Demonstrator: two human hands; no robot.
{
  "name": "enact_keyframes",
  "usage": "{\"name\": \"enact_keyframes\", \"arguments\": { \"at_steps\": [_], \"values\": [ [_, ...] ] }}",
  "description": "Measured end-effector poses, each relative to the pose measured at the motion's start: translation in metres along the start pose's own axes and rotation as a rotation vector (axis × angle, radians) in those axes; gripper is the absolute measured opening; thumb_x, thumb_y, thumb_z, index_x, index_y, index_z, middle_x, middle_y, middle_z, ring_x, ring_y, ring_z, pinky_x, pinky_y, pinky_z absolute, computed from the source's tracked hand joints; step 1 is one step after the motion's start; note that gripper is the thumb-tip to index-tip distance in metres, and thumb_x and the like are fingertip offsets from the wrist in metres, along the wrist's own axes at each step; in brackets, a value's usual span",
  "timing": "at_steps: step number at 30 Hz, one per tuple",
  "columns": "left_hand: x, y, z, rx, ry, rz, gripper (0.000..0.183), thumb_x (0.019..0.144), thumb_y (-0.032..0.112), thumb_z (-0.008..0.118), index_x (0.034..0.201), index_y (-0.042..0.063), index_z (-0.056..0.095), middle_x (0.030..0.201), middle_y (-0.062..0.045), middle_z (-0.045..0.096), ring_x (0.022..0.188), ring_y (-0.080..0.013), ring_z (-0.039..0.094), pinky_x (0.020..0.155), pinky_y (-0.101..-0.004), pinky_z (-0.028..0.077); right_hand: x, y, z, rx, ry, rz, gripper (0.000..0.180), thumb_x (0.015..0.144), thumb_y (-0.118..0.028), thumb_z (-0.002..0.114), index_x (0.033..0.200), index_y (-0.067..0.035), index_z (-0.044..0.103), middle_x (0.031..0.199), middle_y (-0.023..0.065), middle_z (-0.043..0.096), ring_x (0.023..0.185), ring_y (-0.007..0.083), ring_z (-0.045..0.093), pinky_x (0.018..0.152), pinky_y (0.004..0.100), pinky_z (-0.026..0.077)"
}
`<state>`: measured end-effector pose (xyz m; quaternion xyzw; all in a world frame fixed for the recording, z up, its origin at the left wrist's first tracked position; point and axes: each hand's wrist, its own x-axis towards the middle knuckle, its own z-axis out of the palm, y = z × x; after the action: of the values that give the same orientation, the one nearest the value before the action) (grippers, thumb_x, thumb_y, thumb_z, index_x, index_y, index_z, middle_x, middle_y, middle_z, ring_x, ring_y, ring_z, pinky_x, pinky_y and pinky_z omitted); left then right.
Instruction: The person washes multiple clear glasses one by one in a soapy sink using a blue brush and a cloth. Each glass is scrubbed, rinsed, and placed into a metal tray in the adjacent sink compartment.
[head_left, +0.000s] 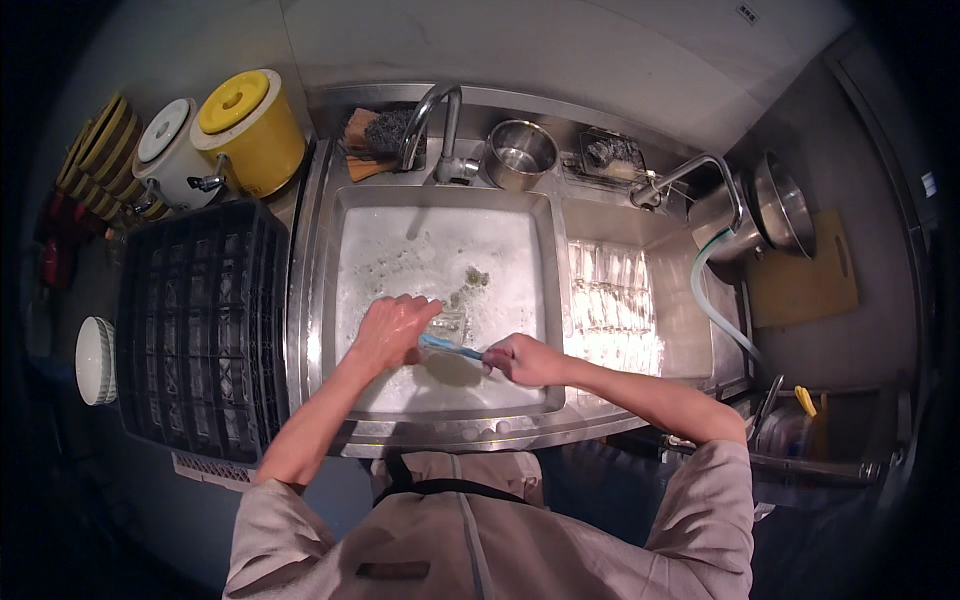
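Over the left sink basin (551, 300), full of sudsy water, my left hand (397, 328) grips a clear drinking glass (448, 324) tilted on its side. My right hand (525, 360) is closed around the handle of a blue brush (461, 349). The brush's head is at the glass; whether it is inside cannot be told. Greenish bits (475, 277) float on the foam beyond my hands. In the right basin, rows of clear glasses (609, 307) lie packed together under bright glare.
Black glass racks (202, 330) stand left of the sink, with yellow (251, 139) and white drink dispensers behind. Two faucets (450, 135) rise at the back beside a steel pot (521, 154) and scouring pads. A hose (701, 285) hangs from the right faucet (712, 161).
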<state>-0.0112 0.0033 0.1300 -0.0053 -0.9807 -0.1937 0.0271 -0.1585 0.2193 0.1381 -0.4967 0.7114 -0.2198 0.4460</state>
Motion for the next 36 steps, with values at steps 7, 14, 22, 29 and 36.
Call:
{"name": "enact_keyframes", "arguments": {
  "at_steps": [7,14,22,29,36],
  "values": [
    [-0.008,-0.005,0.008,-0.236,-0.248,0.0,0.049,0.059,0.02,0.074,0.103,0.01,0.056,0.088,-0.011,0.065,0.082,-0.0328,0.063,0.068,-0.0427,0.05,-0.009,-0.052,-0.052,-1.129,0.004,-0.174,0.02,0.087,-0.013,0.046,0.102,-0.008,0.057,0.07,0.0134,0.063,0.062,0.0321,0.065,0.053,0.0442,0.051],
    [-0.002,-0.002,0.016,-0.148,-0.036,-0.06,0.049,0.054,0.018,0.074,0.099,0.011,0.056,0.083,-0.013,0.065,0.082,-0.0347,0.063,0.069,-0.0451,0.05,-0.005,0.002,0.003,-0.028,0.002,-0.117,0.025,0.092,-0.017,0.048,0.107,-0.006,0.064,0.075,0.0192,0.065,0.069,0.0334,0.061,0.076,0.0485,0.05],
    [0.003,0.021,-0.016,-0.128,0.0,-0.041,0.042,0.057,0.017,0.072,0.095,0.01,0.056,0.083,-0.011,0.065,0.081,-0.0321,0.063,0.068,-0.0424,0.05,-0.018,-0.014,-0.012,-0.403,0.048,0.022,0.021,0.092,-0.015,0.041,0.103,-0.007,0.057,0.065,0.0208,0.06,0.065,0.0368,0.064,0.067,0.0487,0.051],
    [-0.006,0.015,-0.018,-0.198,-0.109,-0.086,0.045,0.055,0.02,0.073,0.098,0.011,0.059,0.085,-0.01,0.065,0.082,-0.0317,0.063,0.068,-0.0433,0.05,-0.02,-0.083,-0.058,-1.094,0.033,-0.148,0.021,0.086,-0.01,0.048,0.105,-0.008,0.056,0.066,0.0162,0.063,0.061,0.0316,0.065,0.05,0.0424,0.05],
    [-0.009,0.001,-0.004,-0.139,0.01,-0.085,0.05,0.054,0.019,0.073,0.101,0.013,0.059,0.085,-0.01,0.065,0.08,-0.0317,0.063,0.067,-0.0438,0.05,-0.036,-0.069,-0.025,-0.971,0.03,-0.1,0.037,0.086,-0.012,0.049,0.122,-0.009,0.053,0.063,0.0154,0.061,0.055,0.0309,0.063,0.048,0.0414,0.049]
  ]
}}
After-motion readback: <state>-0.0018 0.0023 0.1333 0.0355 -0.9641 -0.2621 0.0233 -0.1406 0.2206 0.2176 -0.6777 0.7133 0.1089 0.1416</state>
